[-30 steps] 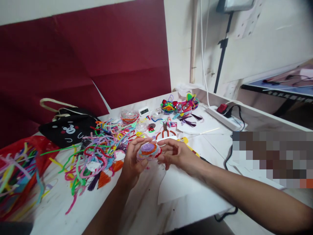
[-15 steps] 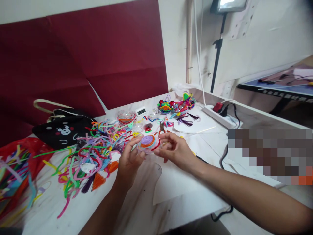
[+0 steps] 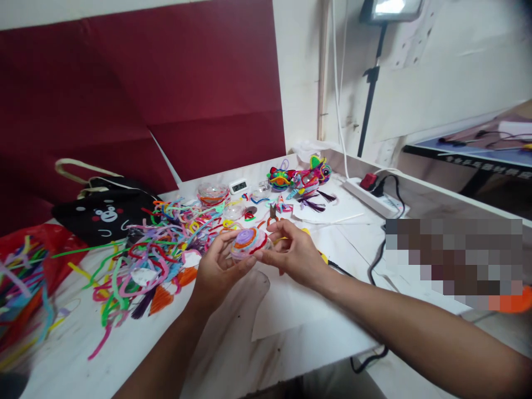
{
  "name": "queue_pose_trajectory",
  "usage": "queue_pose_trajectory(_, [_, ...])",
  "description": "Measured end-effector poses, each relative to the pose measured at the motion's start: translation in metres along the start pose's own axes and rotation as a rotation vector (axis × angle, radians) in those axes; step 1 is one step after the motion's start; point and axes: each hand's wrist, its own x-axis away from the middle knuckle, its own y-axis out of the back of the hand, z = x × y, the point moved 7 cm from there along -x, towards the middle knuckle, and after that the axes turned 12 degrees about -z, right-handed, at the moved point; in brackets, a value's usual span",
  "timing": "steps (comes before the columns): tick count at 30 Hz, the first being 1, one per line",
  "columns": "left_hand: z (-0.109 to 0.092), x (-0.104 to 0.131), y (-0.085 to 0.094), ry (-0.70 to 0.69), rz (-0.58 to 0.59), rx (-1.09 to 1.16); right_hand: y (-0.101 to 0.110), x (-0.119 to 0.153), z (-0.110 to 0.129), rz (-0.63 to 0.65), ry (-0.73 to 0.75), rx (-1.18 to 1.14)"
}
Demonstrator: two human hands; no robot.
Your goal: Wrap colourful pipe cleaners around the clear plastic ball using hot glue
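Observation:
Between my two hands, raised over the table, is a round ball (image 3: 250, 244) covered in coiled pipe cleaners, with a purple spiral on top ringed by orange, blue and red. My left hand (image 3: 220, 257) cups it from the left, thumb along its lower front. On the right side, my right hand (image 3: 290, 249) pinches its edge between thumb and fingers. Just behind the ball lie orange-handled pliers (image 3: 273, 215) with the jaws pointing away. A tangle of pipe cleaners (image 3: 153, 255) spreads across the table to the left of my left hand.
Clear plastic bowls (image 3: 213, 194) and a small digital clock (image 3: 238, 186) stand at the back. Finished pipe-cleaner figures (image 3: 280, 178) with tassels sit further right. A power strip (image 3: 372, 198) trails a black cord along the right edge. A black bag (image 3: 103, 213) lies at the left.
The ball is turned slightly and tilted in my hands, showing more of its red and pink side. Both hands keep hold of it; the view has shifted a little.

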Motion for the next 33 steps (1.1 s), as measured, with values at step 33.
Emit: queue_pose_trajectory(33, [0.004, -0.008, 0.004, 0.035, -0.005, -0.081, -0.002, 0.010, 0.019, 0.082, 0.304, 0.398])
